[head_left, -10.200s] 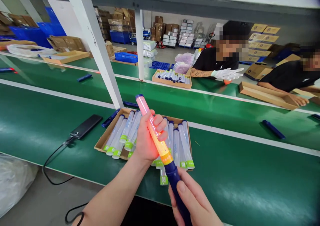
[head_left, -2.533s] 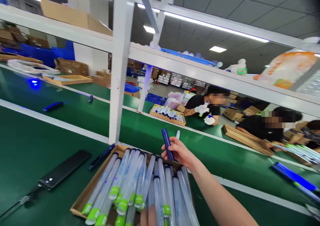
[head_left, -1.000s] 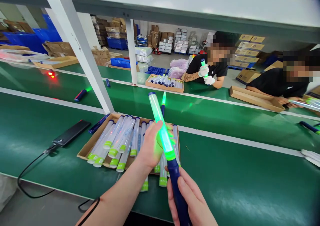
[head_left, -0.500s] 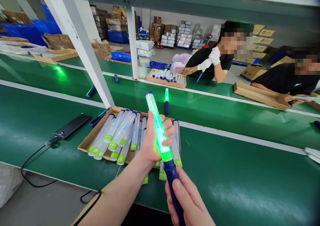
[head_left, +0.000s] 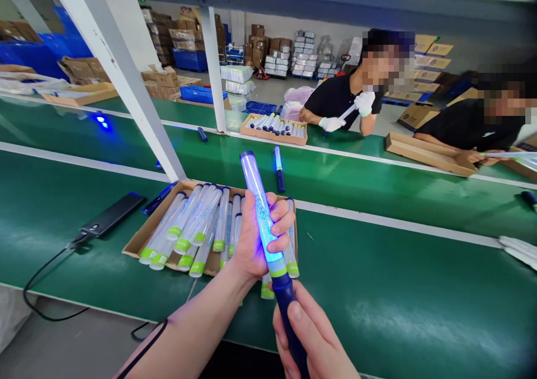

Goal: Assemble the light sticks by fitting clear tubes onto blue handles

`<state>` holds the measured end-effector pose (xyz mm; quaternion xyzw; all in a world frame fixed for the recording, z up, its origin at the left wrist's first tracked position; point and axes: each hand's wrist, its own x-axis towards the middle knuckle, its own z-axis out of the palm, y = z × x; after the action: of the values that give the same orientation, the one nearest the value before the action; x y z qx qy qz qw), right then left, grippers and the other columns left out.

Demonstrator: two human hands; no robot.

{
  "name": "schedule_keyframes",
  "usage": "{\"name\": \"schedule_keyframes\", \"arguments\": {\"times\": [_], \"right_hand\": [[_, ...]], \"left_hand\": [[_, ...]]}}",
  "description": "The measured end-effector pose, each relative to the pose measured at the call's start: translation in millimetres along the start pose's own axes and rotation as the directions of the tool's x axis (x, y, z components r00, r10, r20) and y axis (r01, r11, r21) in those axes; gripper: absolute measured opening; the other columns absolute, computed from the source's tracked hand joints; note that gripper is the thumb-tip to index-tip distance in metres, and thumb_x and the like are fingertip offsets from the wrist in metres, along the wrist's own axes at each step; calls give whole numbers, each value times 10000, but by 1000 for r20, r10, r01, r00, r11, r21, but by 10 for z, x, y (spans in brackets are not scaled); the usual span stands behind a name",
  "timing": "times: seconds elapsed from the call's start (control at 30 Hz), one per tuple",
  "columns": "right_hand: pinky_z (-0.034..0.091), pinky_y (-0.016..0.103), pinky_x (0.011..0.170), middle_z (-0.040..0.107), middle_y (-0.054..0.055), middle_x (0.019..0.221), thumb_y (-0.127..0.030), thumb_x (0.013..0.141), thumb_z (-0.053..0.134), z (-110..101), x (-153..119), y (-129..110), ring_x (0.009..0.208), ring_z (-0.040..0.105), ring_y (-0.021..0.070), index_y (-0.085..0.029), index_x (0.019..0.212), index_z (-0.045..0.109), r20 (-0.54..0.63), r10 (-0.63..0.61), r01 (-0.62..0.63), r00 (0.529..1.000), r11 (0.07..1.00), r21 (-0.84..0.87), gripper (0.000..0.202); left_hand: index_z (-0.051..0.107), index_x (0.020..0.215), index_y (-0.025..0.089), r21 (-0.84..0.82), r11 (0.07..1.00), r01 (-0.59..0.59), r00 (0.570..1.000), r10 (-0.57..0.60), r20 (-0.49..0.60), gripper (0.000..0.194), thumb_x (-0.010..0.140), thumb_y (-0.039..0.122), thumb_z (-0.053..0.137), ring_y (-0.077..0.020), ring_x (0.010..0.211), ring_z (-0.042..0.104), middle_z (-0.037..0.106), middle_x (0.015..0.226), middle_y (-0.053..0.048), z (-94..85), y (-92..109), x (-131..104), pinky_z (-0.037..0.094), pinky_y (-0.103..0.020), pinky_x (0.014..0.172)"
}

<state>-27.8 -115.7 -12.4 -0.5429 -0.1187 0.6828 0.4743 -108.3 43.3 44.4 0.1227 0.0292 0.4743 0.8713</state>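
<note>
The left hand point(head_left: 255, 239) wrapped the blue-lit wand point(head_left: 262, 216) at its tube, the right hand point(head_left: 312, 340) clenched its handle; tip pointed far-left, handle near.

Tubes point(head_left: 197, 225) in tray point(head_left: 133, 247); phone point(head_left: 108, 221) left, apparently on belt point(head_left: 419, 289).

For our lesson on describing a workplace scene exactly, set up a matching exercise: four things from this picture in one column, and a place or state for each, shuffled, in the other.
Things:
1. light stick
2. cardboard tray
3. phone
4. left hand

Places or states:
A. wrapped around the glowing tube
B. lying flat on the green belt, cable plugged in
C. glowing blue, held upright in both hands
D. filled with clear tubes with green ends

Pairs: 1-C, 2-D, 3-B, 4-A. The right hand has its grip on the stick's dark blue handle.
</note>
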Motion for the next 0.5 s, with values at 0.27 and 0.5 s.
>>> {"name": "schedule_keyframes", "arguments": {"times": [0.27, 0.5], "right_hand": [[545, 396, 982, 773, 74, 1147, -748, 991, 612, -683, -153, -438, 996, 713, 261, -302, 1349, 731, 195, -390, 435, 900, 780, -449, 584], [577, 611, 954, 797, 139, 1146, -823, 819, 749, -734, -458, -1276, 1091, 719, 424, -336, 1093, 837, 135, -832, 843, 537, 524, -123, 566]], "left_hand": [[543, 964, 241, 443, 887, -135, 990, 135, 30, 421, 988, 652, 629, -91, 514, 446, 537, 732, 45, 288, -496, -37, 419, -185, 423], [717, 1188, 326, 947, 319, 26, 978, -203, 42, 597, 812, 789, 739, -322, 1003, 695, 716, 1056, -108, 12, -1115, -399, 604, -427, 739]]}}
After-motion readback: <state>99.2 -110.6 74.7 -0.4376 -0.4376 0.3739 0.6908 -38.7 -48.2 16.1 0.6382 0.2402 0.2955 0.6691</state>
